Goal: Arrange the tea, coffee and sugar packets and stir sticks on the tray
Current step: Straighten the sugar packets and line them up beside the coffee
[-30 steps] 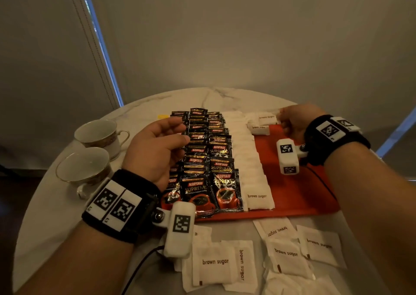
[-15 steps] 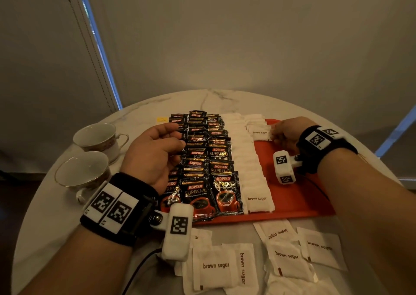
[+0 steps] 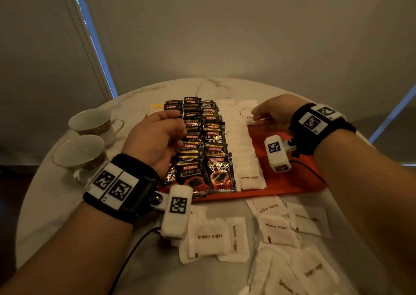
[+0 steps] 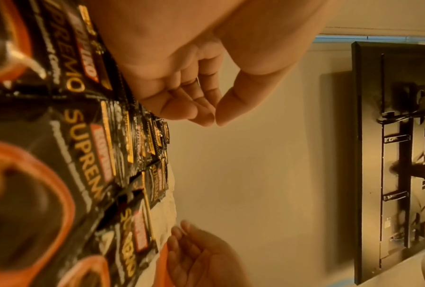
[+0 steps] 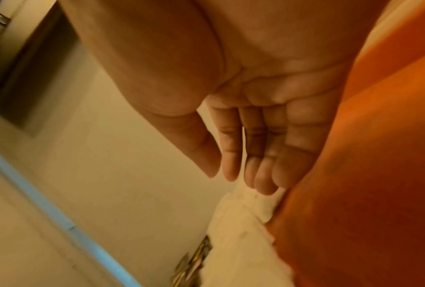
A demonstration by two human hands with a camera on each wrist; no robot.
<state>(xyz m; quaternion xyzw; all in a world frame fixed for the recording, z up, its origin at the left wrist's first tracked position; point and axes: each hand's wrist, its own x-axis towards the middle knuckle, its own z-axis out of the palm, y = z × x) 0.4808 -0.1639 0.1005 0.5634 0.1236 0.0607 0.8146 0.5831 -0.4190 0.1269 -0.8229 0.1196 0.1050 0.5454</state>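
An orange tray point(image 3: 292, 177) holds rows of black Kopiko coffee packets point(image 3: 211, 137) and a column of white brown sugar packets point(image 3: 240, 141). A second sugar column begins at the tray's far end point(image 3: 247, 114). My right hand point(image 3: 257, 118) lies there with straight fingers, their tips touching the nearest packet of that column; the right wrist view shows the same hand point(image 5: 236, 178) flat over white packets point(image 5: 243, 223). My left hand point(image 3: 180, 124) hovers above the coffee rows, loosely curled and empty, thumb tip meeting the forefinger point(image 4: 215, 119). No stir sticks are in view.
Several loose brown sugar packets point(image 3: 211, 236) lie on the round marble table point(image 3: 56, 204) in front of the tray, more at the front right point(image 3: 276, 229). Two teacups point(image 3: 90, 119) point(image 3: 78, 152) stand at the left. A small yellow item point(image 3: 155, 106) lies behind the coffee.
My right hand lowered from a curled hold at the tray's far end and now lies flat on the sugar packets. The left hand has barely moved.
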